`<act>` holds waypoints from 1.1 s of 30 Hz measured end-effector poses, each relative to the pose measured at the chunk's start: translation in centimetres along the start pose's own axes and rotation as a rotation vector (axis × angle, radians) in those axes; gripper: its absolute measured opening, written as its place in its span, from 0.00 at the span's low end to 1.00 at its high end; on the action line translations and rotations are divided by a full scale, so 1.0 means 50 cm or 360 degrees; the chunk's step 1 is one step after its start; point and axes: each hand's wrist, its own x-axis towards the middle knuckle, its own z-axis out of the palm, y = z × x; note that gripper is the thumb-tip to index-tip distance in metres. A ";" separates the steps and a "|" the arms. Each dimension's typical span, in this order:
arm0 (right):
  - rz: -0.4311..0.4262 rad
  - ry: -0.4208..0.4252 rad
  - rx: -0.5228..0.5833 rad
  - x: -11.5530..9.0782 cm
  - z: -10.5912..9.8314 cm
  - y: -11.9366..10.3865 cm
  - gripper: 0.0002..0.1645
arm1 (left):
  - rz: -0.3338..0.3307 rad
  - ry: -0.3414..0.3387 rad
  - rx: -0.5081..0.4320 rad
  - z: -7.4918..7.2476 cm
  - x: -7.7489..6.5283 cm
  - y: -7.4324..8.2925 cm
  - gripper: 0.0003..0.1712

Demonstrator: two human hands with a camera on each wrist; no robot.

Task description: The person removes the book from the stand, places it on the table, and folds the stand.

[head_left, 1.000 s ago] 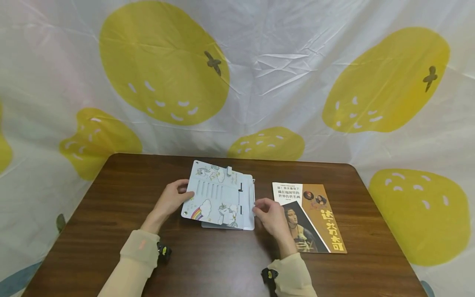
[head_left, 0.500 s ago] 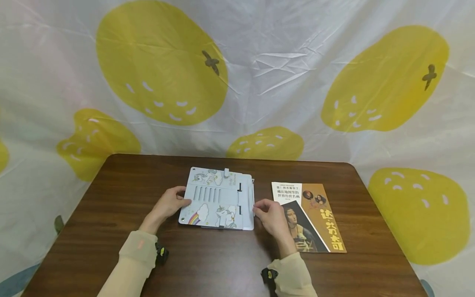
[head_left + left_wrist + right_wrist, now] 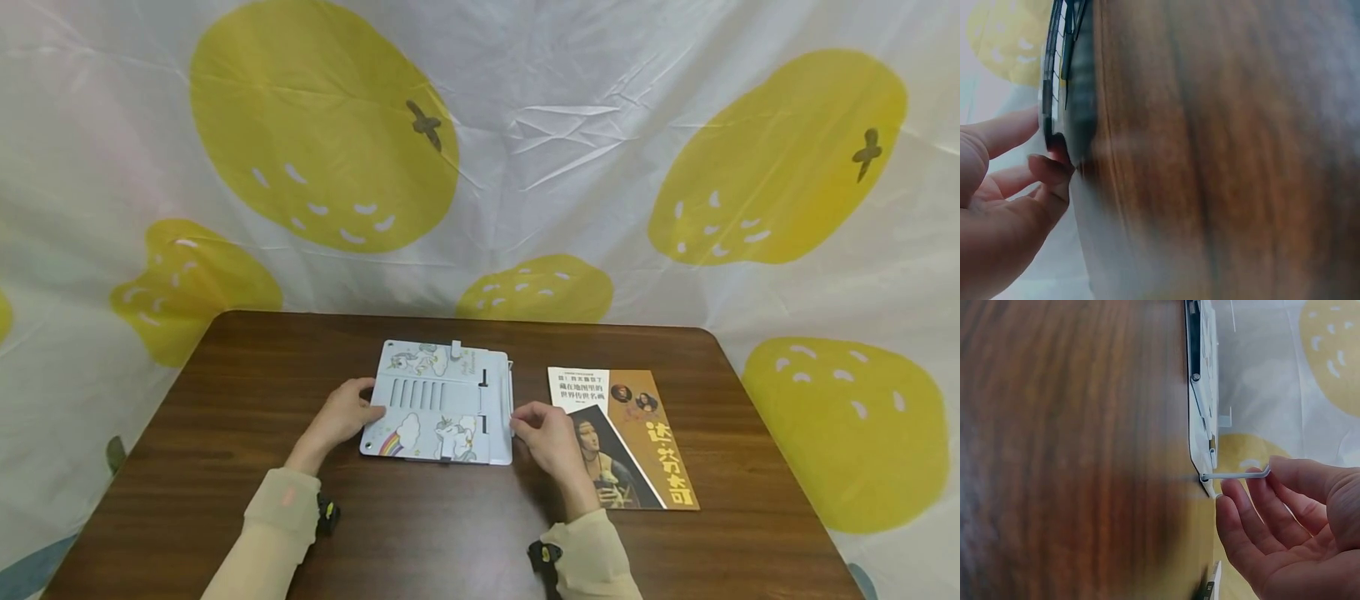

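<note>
A pale folding book stand (image 3: 422, 396) with unicorn and rainbow prints and a row of slots lies nearly flat on the table. My left hand (image 3: 341, 418) holds the left edge of its upper panel; in the left wrist view the thumb is above the edge and fingers (image 3: 1050, 172) curl beneath it. At the stand's right edge, my right hand (image 3: 552, 440) pinches a white wire bar (image 3: 1235, 475) between thumb and fingertips. The right wrist view shows that bar standing out from the stand's base, and a hinged strut (image 3: 1200, 394) under the panel.
A book (image 3: 663, 417) with a portrait painting and brown cover lies to the right, partly behind the right forearm. The brown wooden table (image 3: 450, 533) ends at a white curtain (image 3: 517, 208) printed with yellow fruit.
The stand's upper panel was tilted up on the left and has come down nearly flat, my left hand lowering with it. My right hand has stayed at the wire bar.
</note>
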 end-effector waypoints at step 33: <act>-0.0209 -0.0456 -0.0181 0.070 -0.049 0.006 0.26 | 0.0221 -0.0120 0.0334 0.019 -0.034 0.010 0.39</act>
